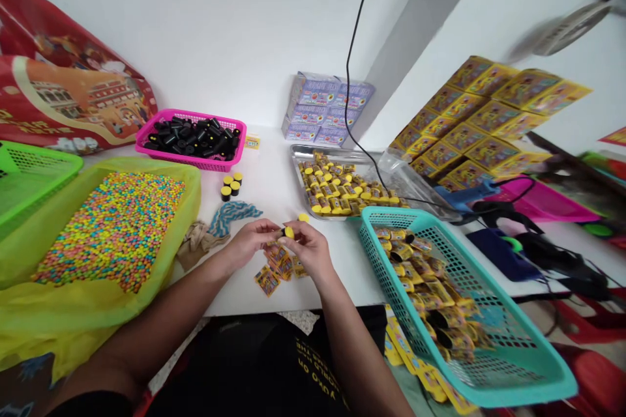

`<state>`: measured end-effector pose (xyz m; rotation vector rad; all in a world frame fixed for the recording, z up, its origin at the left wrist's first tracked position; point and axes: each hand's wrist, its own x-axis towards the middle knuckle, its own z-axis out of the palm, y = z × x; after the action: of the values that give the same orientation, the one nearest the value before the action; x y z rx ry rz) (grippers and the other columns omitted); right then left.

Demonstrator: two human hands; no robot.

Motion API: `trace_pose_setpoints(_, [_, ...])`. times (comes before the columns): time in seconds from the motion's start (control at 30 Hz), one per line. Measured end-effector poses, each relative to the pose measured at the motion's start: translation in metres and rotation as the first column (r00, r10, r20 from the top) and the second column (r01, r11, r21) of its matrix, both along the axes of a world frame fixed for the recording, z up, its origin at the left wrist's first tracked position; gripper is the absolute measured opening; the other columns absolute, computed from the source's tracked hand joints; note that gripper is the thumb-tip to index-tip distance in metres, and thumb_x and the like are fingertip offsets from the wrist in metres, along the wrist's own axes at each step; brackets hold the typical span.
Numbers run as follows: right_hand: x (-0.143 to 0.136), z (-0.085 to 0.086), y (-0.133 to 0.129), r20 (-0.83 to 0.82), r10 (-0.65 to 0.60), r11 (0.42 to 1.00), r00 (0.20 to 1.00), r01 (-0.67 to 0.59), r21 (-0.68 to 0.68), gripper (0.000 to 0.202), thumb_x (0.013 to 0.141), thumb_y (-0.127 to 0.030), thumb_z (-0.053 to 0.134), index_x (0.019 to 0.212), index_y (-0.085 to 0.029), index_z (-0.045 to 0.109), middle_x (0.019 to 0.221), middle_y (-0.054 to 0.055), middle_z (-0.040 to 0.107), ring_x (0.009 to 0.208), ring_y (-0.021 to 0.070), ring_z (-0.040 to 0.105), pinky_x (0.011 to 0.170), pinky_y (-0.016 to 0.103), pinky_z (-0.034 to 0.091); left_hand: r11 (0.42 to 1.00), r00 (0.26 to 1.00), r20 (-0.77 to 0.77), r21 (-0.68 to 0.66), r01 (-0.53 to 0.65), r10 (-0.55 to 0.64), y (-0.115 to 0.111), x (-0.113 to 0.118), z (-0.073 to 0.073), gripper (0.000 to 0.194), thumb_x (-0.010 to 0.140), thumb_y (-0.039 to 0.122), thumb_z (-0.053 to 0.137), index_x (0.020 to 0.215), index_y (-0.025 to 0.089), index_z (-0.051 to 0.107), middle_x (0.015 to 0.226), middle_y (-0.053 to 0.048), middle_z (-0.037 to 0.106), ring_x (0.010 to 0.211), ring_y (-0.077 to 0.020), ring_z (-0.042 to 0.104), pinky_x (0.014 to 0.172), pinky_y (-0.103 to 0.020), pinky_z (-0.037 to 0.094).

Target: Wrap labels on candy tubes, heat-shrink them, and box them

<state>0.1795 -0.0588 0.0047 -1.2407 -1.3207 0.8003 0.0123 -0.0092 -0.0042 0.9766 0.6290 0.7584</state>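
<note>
Above the white table, my left hand point(253, 240) and my right hand point(309, 249) meet with fingers closed on one small black canister with a yellow cap point(289, 232). My fingers hide most of its body. Just behind my right fingers shows another yellow cap point(303, 217); what it sits on is hidden. Under my hands lie several small printed labels point(267, 280). Farther back stand several black canisters with yellow caps point(235, 187). A blue-and-white striped cloth point(232, 215) and a beige cloth point(198, 240) lie left of my left hand.
At left, a yellow-lined tub point(188, 176) holds colourful candies, beside a green basket point(44, 155). Behind is a pink basket point(205, 163) of black canisters. A metal tray point(299, 172) and a teal basket point(508, 365) hold labelled canisters. Purple boxes point(313, 104), yellow boxes point(469, 117) and a cable point(348, 71) are behind.
</note>
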Motion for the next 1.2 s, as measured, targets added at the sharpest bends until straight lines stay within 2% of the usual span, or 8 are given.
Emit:
trace_pose_setpoints(0.1, [0.005, 0.001, 0.000, 0.048, 0.013, 0.999, 0.999, -0.015, 0.046, 0.031, 0.061, -0.042, 0.085, 0.083, -0.022, 0.074, 0.075, 0.001, 0.064, 0.063, 0.0130, 0.055, 0.058, 0.026, 0.045, 0.999, 0.999, 0.033, -0.038, 0.003, -0.001, -0.003, 0.002, -0.003, 0.038, 0.060, 0.037, 0.087, 0.081, 0.012, 0.066, 0.076, -0.002, 0.064, 0.064, -0.0121, 0.059, 0.063, -0.027, 0.046])
trace_pose_setpoints(0.27, [0.002, 0.002, -0.003, -0.140, 0.159, 0.983, 0.977, -0.169, -0.069, 0.034, 0.062, -0.042, 0.085, 0.087, -0.021, 0.073, 0.071, 0.000, 0.066, 0.061, 0.0139, 0.059, 0.060, 0.027, 0.049, 0.995, 0.997, 0.066, -0.085, 0.057, -0.051, -0.007, 0.004, -0.003, 0.039, 0.062, 0.039, 0.086, 0.082, 0.013, 0.063, 0.076, -0.003, 0.065, 0.065, -0.0138, 0.062, 0.063, -0.027, 0.046])
trace_pose_setpoints(0.4, [0.000, 0.000, -0.005, -0.223, 0.194, 0.967, 0.955, -0.225, -0.122, 0.033, 0.066, -0.043, 0.083, 0.087, -0.020, 0.072, 0.067, 0.000, 0.066, 0.058, 0.0150, 0.060, 0.060, 0.029, 0.051, 0.995, 0.997, 0.061, -0.086, 0.060, -0.055, -0.009, 0.003, 0.002, 0.038, 0.061, 0.036, 0.086, 0.081, 0.013, 0.063, 0.073, -0.002, 0.063, 0.063, -0.0129, 0.060, 0.061, -0.026, 0.045])
trace_pose_setpoints(0.67, [0.012, 0.009, -0.008, 0.111, 0.131, 0.985, 0.985, -0.142, 0.098, 0.022, 0.075, -0.034, 0.077, 0.095, -0.024, 0.075, 0.083, 0.003, 0.064, 0.074, 0.0157, 0.060, 0.064, 0.028, 0.049, 0.983, 0.987, 0.141, -0.158, 0.096, -0.074, -0.008, 0.002, 0.001, 0.036, 0.065, 0.036, 0.085, 0.076, 0.014, 0.060, 0.071, -0.002, 0.064, 0.062, -0.0130, 0.061, 0.063, -0.026, 0.045])
trace_pose_setpoints(0.83, [0.007, 0.013, -0.010, 0.191, 0.154, 0.983, 0.969, -0.170, 0.073, 0.038, 0.078, -0.036, 0.075, 0.114, -0.026, 0.070, 0.093, 0.004, 0.066, 0.083, 0.0181, 0.062, 0.066, 0.028, 0.051, 0.982, 0.980, 0.192, -0.168, 0.090, -0.057, -0.008, 0.003, 0.003, 0.030, 0.067, 0.032, 0.084, 0.079, 0.013, 0.063, 0.076, -0.003, 0.065, 0.066, -0.0132, 0.062, 0.064, -0.026, 0.046])
trace_pose_setpoints(1.03, [-0.013, 0.013, -0.011, 0.312, 0.025, 0.988, 0.950, -0.072, 0.140, 0.024, 0.075, -0.035, 0.077, 0.093, -0.021, 0.072, 0.074, 0.000, 0.058, 0.068, 0.0152, 0.056, 0.060, 0.027, 0.047, 0.982, 0.978, 0.205, -0.175, 0.070, -0.033, -0.006, -0.001, 0.004, 0.029, 0.065, 0.023, 0.085, 0.088, 0.014, 0.069, 0.080, -0.004, 0.070, 0.070, -0.0148, 0.065, 0.064, -0.024, 0.048])
trace_pose_setpoints(1.13, [-0.014, 0.011, -0.008, 0.360, -0.179, 0.956, 0.916, 0.076, 0.283, 0.023, 0.076, -0.036, 0.076, 0.090, -0.019, 0.068, 0.074, 0.001, 0.056, 0.067, 0.0151, 0.054, 0.061, 0.027, 0.047, 0.967, 0.965, 0.236, -0.198, 0.158, -0.109, 0.000, -0.001, -0.003, 0.029, 0.076, 0.034, 0.077, 0.095, 0.014, 0.070, 0.085, -0.007, 0.072, 0.072, -0.0184, 0.067, 0.065, -0.029, 0.053])
trace_pose_setpoints(1.2, [-0.016, 0.007, -0.006, 0.479, -0.318, 0.906, 0.818, 0.113, 0.408, 0.021, 0.083, -0.034, 0.068, 0.097, -0.019, 0.066, 0.080, 0.003, 0.058, 0.074, 0.0175, 0.054, 0.066, 0.030, 0.048, 0.953, 0.955, 0.266, -0.230, 0.197, -0.133, 0.006, -0.001, -0.008, 0.024, 0.082, 0.036, 0.071, 0.092, 0.013, 0.069, 0.082, -0.008, 0.072, 0.071, -0.0186, 0.067, 0.066, -0.030, 0.055])
